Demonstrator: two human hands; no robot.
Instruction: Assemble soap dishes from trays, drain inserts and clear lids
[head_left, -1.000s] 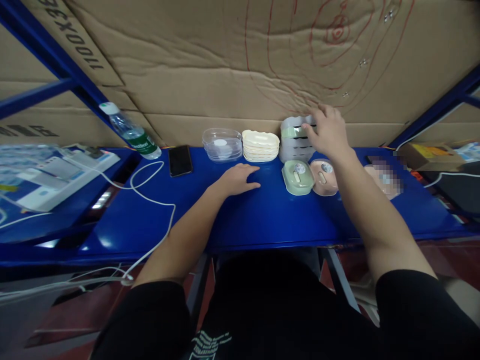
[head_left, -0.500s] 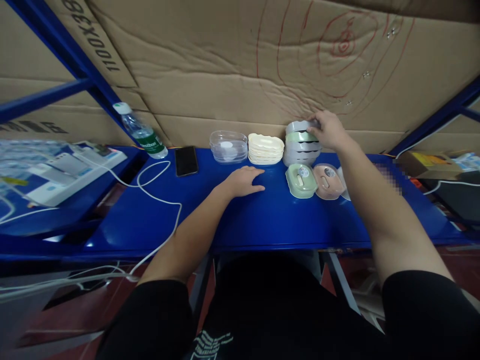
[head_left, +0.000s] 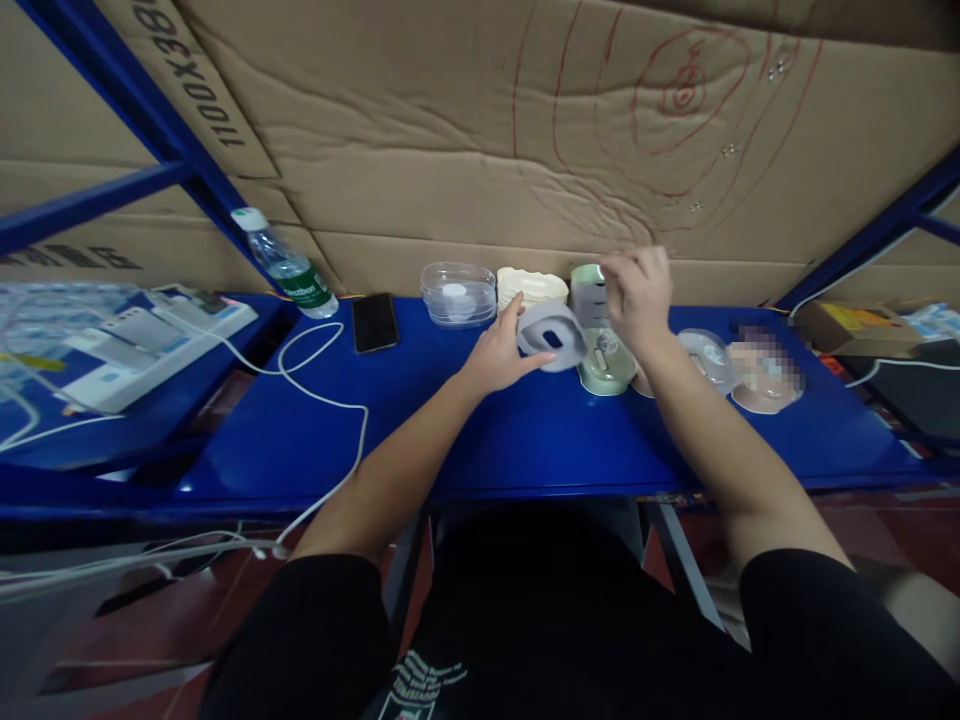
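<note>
My left hand (head_left: 501, 352) holds a grey-lilac plastic piece (head_left: 568, 345) with an oval hole, thumb below it and fingers at its left edge. My right hand (head_left: 641, 295) is raised in front of the stack of coloured boxes (head_left: 585, 292), fingers bent together; whether anything is between them is too small to tell. A pale green box (head_left: 606, 368) with a clear lid lies below that stack. Cream wavy trays (head_left: 531, 284) are stacked to its left, and clear lids (head_left: 457, 296) sit further left.
A black phone (head_left: 374, 323) and a water bottle (head_left: 296, 275) lie at the back left. A white cable (head_left: 364, 420) loops over the blue table (head_left: 480, 460). Lidded boxes (head_left: 705, 358) are at the right; cardboard (head_left: 420, 200) stands behind.
The grey-lilac piece has come off the top of the stack into my left hand, which moved right and up. My right hand has moved slightly left and down, off the stack top.
</note>
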